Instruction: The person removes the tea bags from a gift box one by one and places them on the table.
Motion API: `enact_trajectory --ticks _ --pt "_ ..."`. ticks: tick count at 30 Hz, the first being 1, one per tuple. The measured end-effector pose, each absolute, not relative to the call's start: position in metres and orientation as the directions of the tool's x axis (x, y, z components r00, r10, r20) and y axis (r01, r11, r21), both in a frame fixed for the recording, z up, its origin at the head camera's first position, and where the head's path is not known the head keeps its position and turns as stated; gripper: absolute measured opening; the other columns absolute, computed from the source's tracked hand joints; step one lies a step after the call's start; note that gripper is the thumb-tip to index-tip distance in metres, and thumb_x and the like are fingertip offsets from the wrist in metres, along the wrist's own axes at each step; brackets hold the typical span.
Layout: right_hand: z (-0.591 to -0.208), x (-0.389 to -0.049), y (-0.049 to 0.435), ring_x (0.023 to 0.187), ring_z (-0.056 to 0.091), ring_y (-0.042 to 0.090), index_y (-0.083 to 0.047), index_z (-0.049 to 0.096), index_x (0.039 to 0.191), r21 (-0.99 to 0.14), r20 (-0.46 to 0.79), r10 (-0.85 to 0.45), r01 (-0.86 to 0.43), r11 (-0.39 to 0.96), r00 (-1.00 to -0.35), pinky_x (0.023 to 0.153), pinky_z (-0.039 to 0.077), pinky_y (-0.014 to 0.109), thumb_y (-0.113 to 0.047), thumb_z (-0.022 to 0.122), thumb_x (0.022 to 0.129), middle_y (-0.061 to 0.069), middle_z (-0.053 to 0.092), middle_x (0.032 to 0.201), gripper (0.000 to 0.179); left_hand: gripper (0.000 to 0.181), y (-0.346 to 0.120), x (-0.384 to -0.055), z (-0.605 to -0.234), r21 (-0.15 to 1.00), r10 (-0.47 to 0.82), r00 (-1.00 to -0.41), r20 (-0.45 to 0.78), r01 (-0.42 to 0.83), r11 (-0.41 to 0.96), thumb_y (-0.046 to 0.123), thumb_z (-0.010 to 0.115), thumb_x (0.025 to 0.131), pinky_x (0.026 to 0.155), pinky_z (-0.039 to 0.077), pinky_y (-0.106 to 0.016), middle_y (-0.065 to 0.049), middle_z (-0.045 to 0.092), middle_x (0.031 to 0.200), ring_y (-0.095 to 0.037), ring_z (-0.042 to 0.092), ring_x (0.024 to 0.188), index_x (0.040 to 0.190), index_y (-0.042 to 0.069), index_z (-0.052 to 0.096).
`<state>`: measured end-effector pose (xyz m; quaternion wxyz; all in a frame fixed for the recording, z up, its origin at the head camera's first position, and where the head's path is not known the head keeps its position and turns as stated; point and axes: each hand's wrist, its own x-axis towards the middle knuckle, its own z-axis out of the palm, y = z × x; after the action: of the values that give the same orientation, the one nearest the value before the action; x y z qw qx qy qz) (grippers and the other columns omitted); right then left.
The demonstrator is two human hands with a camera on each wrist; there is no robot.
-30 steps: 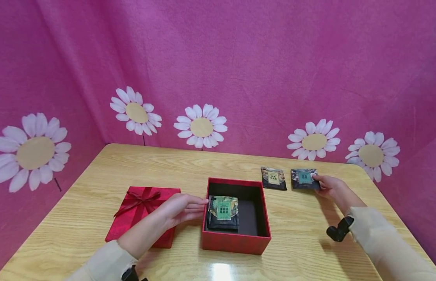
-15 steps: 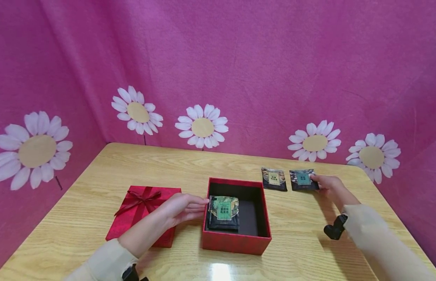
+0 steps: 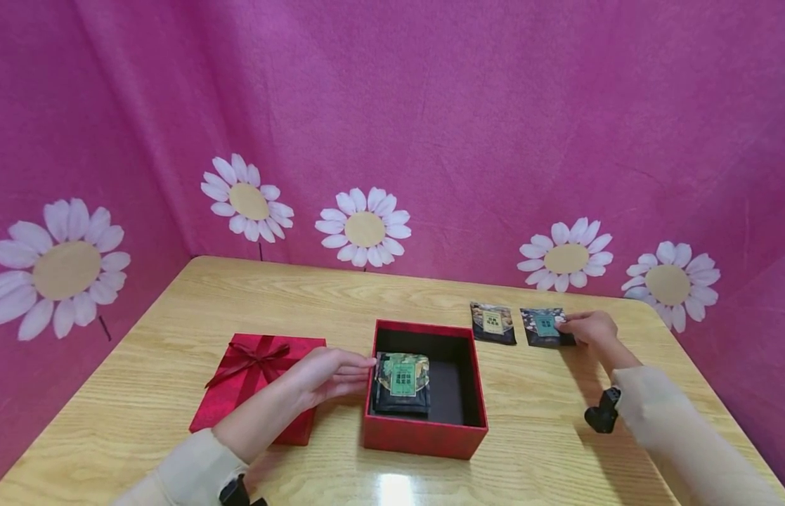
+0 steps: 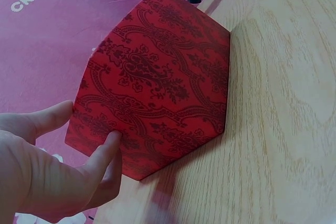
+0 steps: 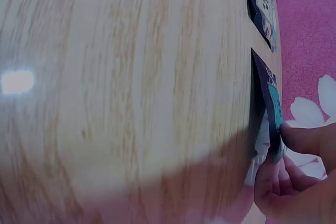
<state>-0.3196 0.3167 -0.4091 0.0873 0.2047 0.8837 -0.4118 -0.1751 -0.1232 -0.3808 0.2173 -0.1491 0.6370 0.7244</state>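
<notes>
teal-labelled packet (image 3: 545,325) is sitting a shade closer to seven o'clock than a second ago, the right hand (image 3: 591,329) going with it, thumb on top, fingers beneath, pinching its three o'clock side. that packet is lying at two o'clock from the red box (image 3: 424,439), over the table (image 3: 284,281), apparently tilting up a little in the right wrist view. it's looking light, thin and bendy, the wrapper perhaps slippery, so a flat edge is seeming the natural hold. at the box's nine o'clock wall the left hand (image 3: 329,374) is lightly holding on, thumb at the rim, fingers outside. green-labelled packet (image 3: 403,383) is resting inside, nine o'clock side; yellow-labelled packet (image 3: 493,323) is lying at the teal one's nine o'clock; bow-topped lid (image 3: 240,383) is sitting at the box's nine o'clock, partly hiding under the left forearm.
</notes>
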Motion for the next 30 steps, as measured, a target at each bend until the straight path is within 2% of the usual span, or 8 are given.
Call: enact_trajectory --ticks 5,8,11,15,23,30 --pt "-0.410 -0.318 0.317 0.082 0.052 0.023 0.008 0.057 0.126 -0.656 -0.275 0.351 0.442 0.612 -0.895 0.063 0.047 0.025 -0.019 0.069 0.086 0.014 0.061 0.091 0.050 0.034 -0.123 -0.175 -0.381 0.863 0.128 -0.864 -0.487 -0.499 -0.084 0.013 0.064 0.089 0.094 0.054 -0.039 -0.023 0.066 0.120 -0.032 0.067 0.110 0.117 -0.005 0.066" --pt "-0.407 -0.316 0.317 0.084 0.058 0.023 0.008 0.056 0.126 -0.671 -0.271 0.374 0.453 0.587 -0.887 0.070 0.054 0.029 -0.019 0.069 0.086 0.020 0.064 0.102 0.050 0.034 -0.122 -0.175 -0.382 0.865 0.128 -0.866 -0.483 -0.495 -0.088 0.012 0.063 0.089 0.094 0.054 -0.040 -0.024 0.066 0.120 -0.032 0.067 0.110 0.118 -0.006 0.065" --pt "-0.402 -0.312 0.318 0.077 0.063 0.017 0.009 0.056 0.126 -0.685 -0.269 0.361 0.441 0.580 -0.893 0.075 0.058 0.033 -0.019 0.069 0.086 0.015 0.068 0.093 0.050 0.034 -0.122 -0.175 -0.382 0.865 0.128 -0.868 -0.480 -0.492 -0.094 0.011 0.062 0.089 0.094 0.054 -0.040 -0.024 0.066 0.121 -0.033 0.067 0.110 0.118 -0.007 0.065" --pt "-0.395 -0.306 0.321 0.066 0.064 0.008 0.012 0.054 0.126 -0.692 -0.255 0.312 0.398 0.602 -0.915 0.073 0.060 0.033 -0.019 0.067 0.088 0.002 0.068 0.078 0.051 0.034 -0.121 -0.175 -0.382 0.865 0.127 -0.868 -0.479 -0.492 -0.098 0.011 0.061 0.090 0.095 0.054 -0.040 -0.024 0.066 0.121 -0.033 0.067 0.110 0.118 -0.007 0.064" --pt "-0.374 -0.295 0.318 0.066 0.065 0.002 0.017 0.046 0.131 -0.733 -0.259 0.182 0.316 0.602 -0.949 0.077 0.061 0.031 -0.022 0.061 0.093 0.001 0.070 0.084 0.056 0.038 -0.122 -0.174 -0.381 0.867 0.132 -0.870 -0.474 -0.488 -0.099 0.012 0.062 0.090 0.097 0.052 -0.041 -0.025 0.065 0.123 -0.031 0.067 0.109 0.122 -0.008 0.061" --pt "-0.361 -0.288 0.311 0.069 0.065 -0.005 0.018 0.040 0.135 -0.796 -0.299 0.070 0.289 0.532 -0.952 0.077 0.060 0.025 -0.019 0.059 0.094 -0.015 0.065 0.077 0.058 0.034 -0.122 -0.175 -0.382 0.861 0.123 -0.865 -0.487 -0.499 -0.100 0.012 0.059 0.091 0.096 0.053 -0.041 -0.024 0.065 0.123 -0.032 0.067 0.110 0.120 -0.006 0.063"
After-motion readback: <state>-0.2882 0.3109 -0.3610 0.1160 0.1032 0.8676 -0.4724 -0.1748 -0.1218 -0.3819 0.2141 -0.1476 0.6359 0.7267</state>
